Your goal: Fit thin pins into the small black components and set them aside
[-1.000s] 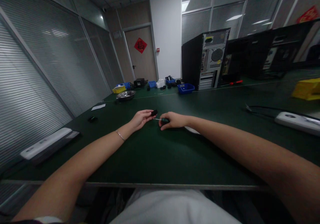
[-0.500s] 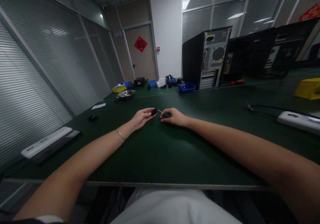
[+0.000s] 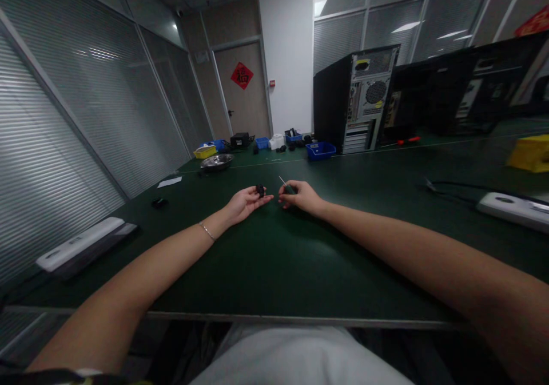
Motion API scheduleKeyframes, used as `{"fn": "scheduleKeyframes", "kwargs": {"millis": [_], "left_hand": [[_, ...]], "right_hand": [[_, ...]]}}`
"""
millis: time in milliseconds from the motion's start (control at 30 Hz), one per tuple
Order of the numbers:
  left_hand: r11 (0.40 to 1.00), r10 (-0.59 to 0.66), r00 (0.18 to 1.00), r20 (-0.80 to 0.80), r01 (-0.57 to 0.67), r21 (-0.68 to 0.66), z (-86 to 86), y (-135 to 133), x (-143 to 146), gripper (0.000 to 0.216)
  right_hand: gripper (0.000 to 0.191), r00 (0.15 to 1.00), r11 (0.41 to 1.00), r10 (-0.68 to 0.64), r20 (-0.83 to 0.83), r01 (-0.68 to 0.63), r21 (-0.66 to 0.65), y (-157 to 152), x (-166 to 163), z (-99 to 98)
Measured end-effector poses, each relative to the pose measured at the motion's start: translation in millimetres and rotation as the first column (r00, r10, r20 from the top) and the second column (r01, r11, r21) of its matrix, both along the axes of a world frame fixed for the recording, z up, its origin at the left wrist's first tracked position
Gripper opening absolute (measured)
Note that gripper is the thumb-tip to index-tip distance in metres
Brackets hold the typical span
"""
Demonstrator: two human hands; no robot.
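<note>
Above the middle of the green table, my left hand (image 3: pixel 245 203) holds a small black part (image 3: pixel 260 190) between thumb and fingers; its exact kind is too small to make out. Just to the right, my right hand (image 3: pixel 301 195) is closed around the dark green handle of a screwdriver (image 3: pixel 290 190). The screwdriver's thin metal shaft points up and to the left, its tip apart from the black part. A narrow gap separates the two hands.
A metal bowl (image 3: pixel 217 162), blue tray (image 3: pixel 320 151) and yellow tray (image 3: pixel 205 152) stand toward the back. A black computer tower (image 3: pixel 343 102) rises at the back right. White power strips lie left (image 3: pixel 81 243) and right (image 3: pixel 514 207). A small black item (image 3: pixel 159 203) lies left.
The screwdriver tip has come away from the black part and now points more upward. The black part has turned in my left hand, and my right hand has shifted slightly right.
</note>
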State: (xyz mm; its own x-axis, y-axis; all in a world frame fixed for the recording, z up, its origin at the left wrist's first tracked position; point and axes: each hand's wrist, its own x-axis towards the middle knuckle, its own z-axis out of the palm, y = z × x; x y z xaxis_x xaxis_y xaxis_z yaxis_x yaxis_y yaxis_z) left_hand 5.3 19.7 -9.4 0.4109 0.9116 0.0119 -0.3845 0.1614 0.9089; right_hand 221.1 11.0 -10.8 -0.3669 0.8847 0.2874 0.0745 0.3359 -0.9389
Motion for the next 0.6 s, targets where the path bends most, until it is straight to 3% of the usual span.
{"fn": "scheduleKeyframes", "kwargs": {"millis": [100, 367, 500, 600], "left_hand": [[1.000, -0.007, 1.000, 0.004, 0.007, 0.005, 0.6, -0.7, 1.0, 0.029], [0.995, -0.077, 0.995, -0.062, 0.080, 0.057, 4.8, -5.8, 1.7, 0.035], [0.982, -0.104, 0.984, -0.148, 0.125, 0.139, 6.0, -8.5, 1.4, 0.055], [0.978, -0.108, 0.976, -0.189, 0.138, 0.154, 4.9, -7.3, 1.2, 0.055]], "right_hand": [[0.021, 0.999, 1.000, 0.004, -0.042, -0.004, -0.009, 0.8, -0.2, -1.5], [0.025, 0.996, 0.994, -0.080, 0.036, 0.077, 0.080, 0.6, 1.1, -0.6], [0.026, 0.996, 0.996, 0.011, -0.091, -0.003, 0.090, -3.7, -1.2, 2.7], [0.028, 0.990, 0.994, 0.066, -0.129, -0.054, 0.092, -7.6, -3.4, 5.3]]}}
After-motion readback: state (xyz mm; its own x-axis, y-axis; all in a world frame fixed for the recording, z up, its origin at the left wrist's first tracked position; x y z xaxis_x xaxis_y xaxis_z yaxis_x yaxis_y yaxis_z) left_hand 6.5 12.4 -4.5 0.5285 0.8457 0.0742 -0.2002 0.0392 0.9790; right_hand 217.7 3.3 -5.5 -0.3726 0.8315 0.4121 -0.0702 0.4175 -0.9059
